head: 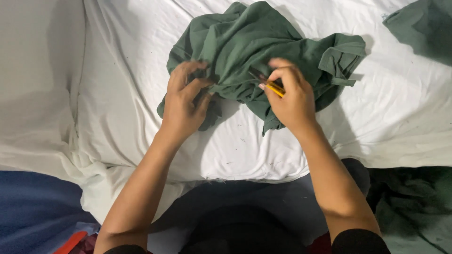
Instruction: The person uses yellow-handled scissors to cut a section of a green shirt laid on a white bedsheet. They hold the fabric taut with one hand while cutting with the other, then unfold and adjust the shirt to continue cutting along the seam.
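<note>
Your left hand (182,101) pinches a fold of the green shirt (263,51), fingers curled and pressed into the cloth. Your right hand (289,96) grips a small yellow-handled tool (273,87), fingers closed tight around it, its tip on the fabric. The shirt lies bunched on the white sheet (391,117), toward its far edge, mid-width. More green cloth (421,26) sits at the sheet's far right corner, well apart.
</note>
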